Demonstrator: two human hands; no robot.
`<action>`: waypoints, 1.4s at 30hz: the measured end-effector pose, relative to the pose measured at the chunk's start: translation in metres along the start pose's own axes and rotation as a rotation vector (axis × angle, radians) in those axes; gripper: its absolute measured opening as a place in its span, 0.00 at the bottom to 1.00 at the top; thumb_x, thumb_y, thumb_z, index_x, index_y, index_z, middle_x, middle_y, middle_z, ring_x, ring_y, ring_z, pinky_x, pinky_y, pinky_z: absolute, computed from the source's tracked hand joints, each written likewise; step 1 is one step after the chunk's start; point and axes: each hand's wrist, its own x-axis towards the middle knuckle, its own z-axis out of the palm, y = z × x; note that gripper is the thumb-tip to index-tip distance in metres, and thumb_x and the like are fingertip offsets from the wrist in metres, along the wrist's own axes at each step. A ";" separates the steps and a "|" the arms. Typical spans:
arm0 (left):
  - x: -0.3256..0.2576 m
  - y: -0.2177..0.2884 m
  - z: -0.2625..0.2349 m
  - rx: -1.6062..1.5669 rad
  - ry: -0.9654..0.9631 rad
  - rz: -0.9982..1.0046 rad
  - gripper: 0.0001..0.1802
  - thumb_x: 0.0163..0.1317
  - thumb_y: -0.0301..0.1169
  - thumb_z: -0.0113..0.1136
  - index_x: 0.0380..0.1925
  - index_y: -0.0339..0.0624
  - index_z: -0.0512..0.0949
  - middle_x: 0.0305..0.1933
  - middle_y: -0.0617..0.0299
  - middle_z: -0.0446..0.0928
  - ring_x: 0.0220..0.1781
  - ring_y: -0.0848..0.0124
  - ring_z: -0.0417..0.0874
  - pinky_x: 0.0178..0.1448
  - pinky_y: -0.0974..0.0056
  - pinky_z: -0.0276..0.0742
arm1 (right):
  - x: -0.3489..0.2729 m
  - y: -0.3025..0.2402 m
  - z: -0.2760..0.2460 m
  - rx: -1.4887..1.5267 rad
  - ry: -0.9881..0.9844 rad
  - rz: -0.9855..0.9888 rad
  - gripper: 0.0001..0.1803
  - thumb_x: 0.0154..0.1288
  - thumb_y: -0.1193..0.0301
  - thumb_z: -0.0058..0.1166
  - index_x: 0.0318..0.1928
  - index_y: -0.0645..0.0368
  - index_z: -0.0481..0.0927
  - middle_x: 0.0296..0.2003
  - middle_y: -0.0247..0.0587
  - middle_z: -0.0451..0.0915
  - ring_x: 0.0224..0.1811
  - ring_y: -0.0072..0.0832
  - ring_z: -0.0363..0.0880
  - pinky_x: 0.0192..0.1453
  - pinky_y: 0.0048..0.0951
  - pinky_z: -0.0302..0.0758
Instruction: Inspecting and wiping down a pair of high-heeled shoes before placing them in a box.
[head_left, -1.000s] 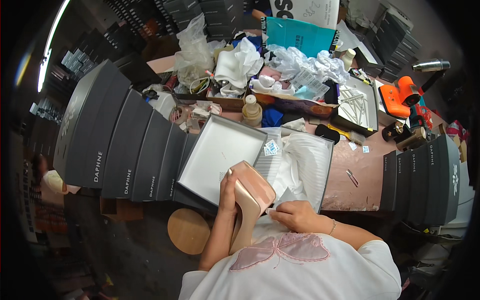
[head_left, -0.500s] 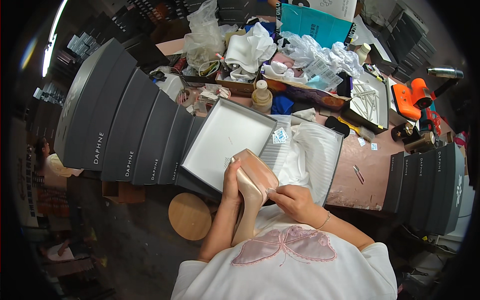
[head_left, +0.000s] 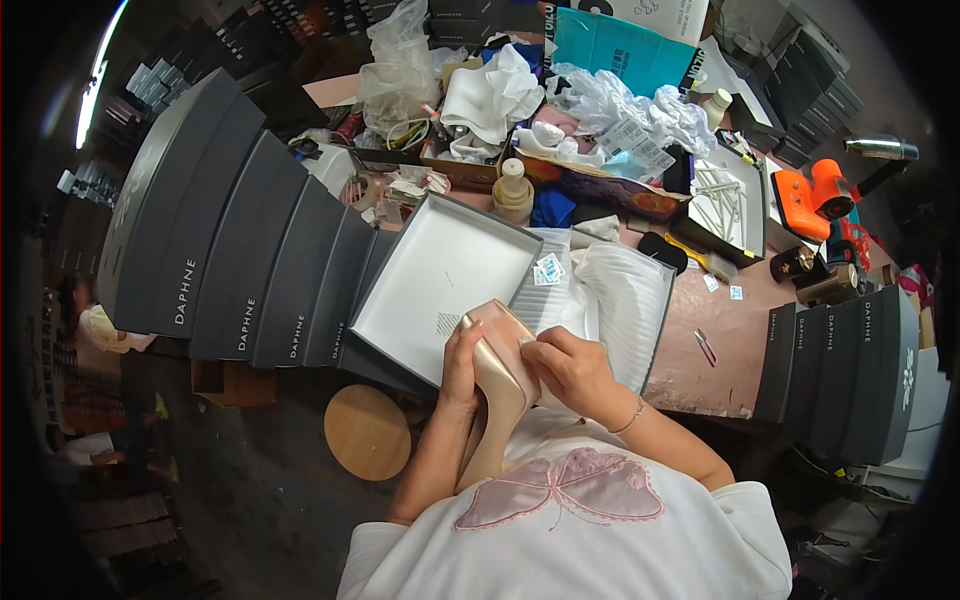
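Note:
My left hand is wrapped round a shiny gold-beige shoe, gripping it near its upturned end. The shoe's tan sole faces up and to the right, and its lower part reaches down against my white shirt. On the sole rests my right hand, its fingers pinched together; what they hold, if anything, is too small to make out. Just beyond the shoe lies an open grey box part with a white inside. Beside it, white pleated wrapping fills another box part.
Dark grey shoe boxes tower at the left, with more boxes at the right. Behind are a capped bottle, a yellow-handled brush and an orange tool. Small tweezers lie on the table. A round stool stands below left.
My right hand has slid up along the sole, away from its lower edge. The left hand keeps its grip on the shoe. The whole view has shifted slightly.

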 end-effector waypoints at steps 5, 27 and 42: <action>-0.003 0.013 0.011 0.015 -0.029 0.004 0.23 0.63 0.40 0.53 0.52 0.33 0.73 0.46 0.55 0.77 0.46 0.68 0.79 0.51 0.67 0.75 | -0.011 -0.005 -0.011 0.008 -0.013 -0.039 0.12 0.51 0.75 0.58 0.39 0.54 0.79 0.31 0.33 0.75 0.26 0.30 0.79 0.26 0.29 0.76; -0.011 0.016 0.027 0.109 -0.100 0.060 0.22 0.68 0.41 0.52 0.52 0.33 0.73 0.46 0.59 0.76 0.47 0.73 0.76 0.52 0.69 0.72 | 0.036 0.019 -0.011 0.064 -0.063 0.046 0.08 0.55 0.75 0.60 0.38 0.53 0.82 0.32 0.34 0.77 0.28 0.35 0.79 0.28 0.32 0.76; -0.016 0.019 0.021 0.144 -0.066 0.119 0.17 0.71 0.41 0.50 0.46 0.37 0.75 0.43 0.65 0.75 0.43 0.79 0.74 0.48 0.73 0.70 | 0.015 0.009 -0.028 0.104 -0.179 -0.010 0.07 0.57 0.74 0.59 0.38 0.54 0.82 0.33 0.35 0.78 0.30 0.35 0.80 0.32 0.32 0.78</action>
